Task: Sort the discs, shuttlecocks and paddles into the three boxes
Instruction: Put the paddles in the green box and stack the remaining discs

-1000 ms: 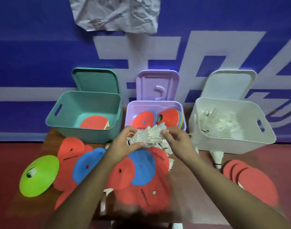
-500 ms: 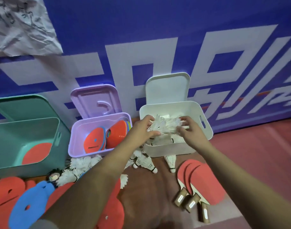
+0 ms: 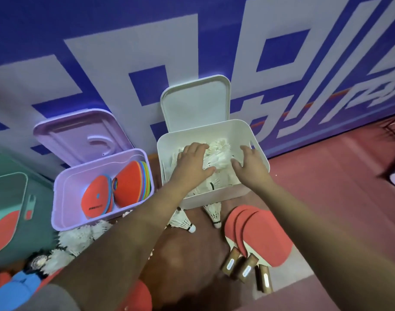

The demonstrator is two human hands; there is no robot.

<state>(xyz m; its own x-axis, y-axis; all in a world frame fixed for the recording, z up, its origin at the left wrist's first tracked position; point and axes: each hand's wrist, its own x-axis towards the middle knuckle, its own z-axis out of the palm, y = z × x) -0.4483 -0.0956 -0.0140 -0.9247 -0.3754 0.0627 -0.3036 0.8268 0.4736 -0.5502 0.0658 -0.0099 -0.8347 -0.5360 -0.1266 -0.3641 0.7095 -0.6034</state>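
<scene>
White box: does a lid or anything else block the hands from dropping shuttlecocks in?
Nothing visible does. The lid stands open behind the white box, against the wall, and the left hand and right hand are both inside it, over the shuttlecocks.

White shuttlecocks point(image 3: 219, 157) are heaped in the white box point(image 3: 214, 199). Coloured discs point(image 3: 129, 185) are stood edgewise in the lilac box point(image 3: 64, 212). Red paddles point(image 3: 259, 234) are fanned before the white box.

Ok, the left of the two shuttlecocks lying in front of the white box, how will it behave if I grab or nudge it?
That shuttlecock is probably very light: thin white feathers on a small rounded tip. The feathers likely crush under a firm squeeze, so pinch near the tip. Lying on its side, it would probably roll in a curve.
</scene>
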